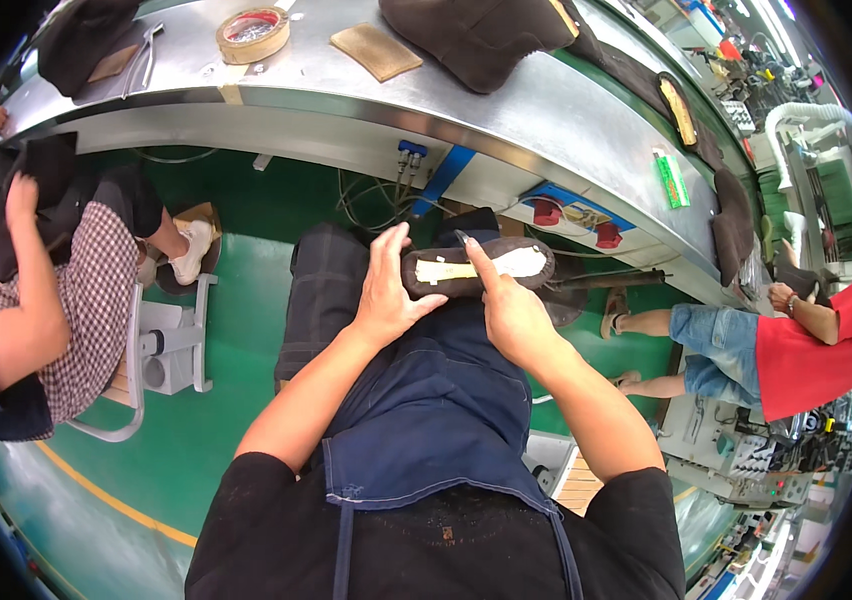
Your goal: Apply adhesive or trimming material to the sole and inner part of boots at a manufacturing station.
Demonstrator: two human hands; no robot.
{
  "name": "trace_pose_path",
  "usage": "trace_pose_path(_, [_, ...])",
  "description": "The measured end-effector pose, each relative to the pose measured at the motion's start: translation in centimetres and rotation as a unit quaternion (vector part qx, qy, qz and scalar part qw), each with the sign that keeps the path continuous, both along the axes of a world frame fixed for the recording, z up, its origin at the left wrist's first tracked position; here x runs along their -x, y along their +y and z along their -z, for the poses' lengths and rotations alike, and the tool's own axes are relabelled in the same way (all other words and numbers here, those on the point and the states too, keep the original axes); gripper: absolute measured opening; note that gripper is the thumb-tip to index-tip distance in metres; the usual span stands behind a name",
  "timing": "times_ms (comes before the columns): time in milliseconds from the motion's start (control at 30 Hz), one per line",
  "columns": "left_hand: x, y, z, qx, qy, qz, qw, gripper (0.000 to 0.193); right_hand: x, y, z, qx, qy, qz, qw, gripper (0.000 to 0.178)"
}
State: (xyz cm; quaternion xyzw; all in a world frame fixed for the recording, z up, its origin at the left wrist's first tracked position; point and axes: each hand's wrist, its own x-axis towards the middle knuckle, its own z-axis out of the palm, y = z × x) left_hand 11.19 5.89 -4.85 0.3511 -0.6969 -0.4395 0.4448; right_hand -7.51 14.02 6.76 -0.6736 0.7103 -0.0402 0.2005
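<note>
A dark brown boot (461,285) lies over my lap with its underside up. Pale white and yellow filler shows in the middle of that underside, ringed by the brown upper. My left hand (391,290) grips the boot's left end, thumb along the near edge and fingers up at the far side. Over the middle of the underside is my right hand (511,305), its index finger stretched along a small dark pointed tool (462,238); the other fingers are curled. Most of the tool is hidden by the hand.
Beyond my knees runs a metal bench holding a tape roll (253,36), a tan pad (376,52), pincers (144,60), a brown boot (486,40) and a green packet (671,180). Cables and red plugs (546,211) hang below. People work at left and right.
</note>
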Motion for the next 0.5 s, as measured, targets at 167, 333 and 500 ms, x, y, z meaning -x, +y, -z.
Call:
trace_pose_path(167, [-0.12, -0.14, 1.0, -0.048, -0.025, 0.072, 0.996, 0.104, 0.12, 0.01, -0.23, -0.004, 0.001, 0.0, 1.0, 0.091])
trace_pose_path(333, [-0.34, -0.52, 0.84, -0.012, -0.029, 0.064, 0.997, 0.092, -0.04, -0.07, -0.56, -0.006, 0.001, 0.007, 1.0, 0.091])
trace_pose_path(500, [-0.7, -0.34, 0.99, 0.107, -0.056, 0.047, 0.992, 0.088, 0.13, 0.42, -0.32, 0.008, -0.011, 0.003, 1.0, 0.09])
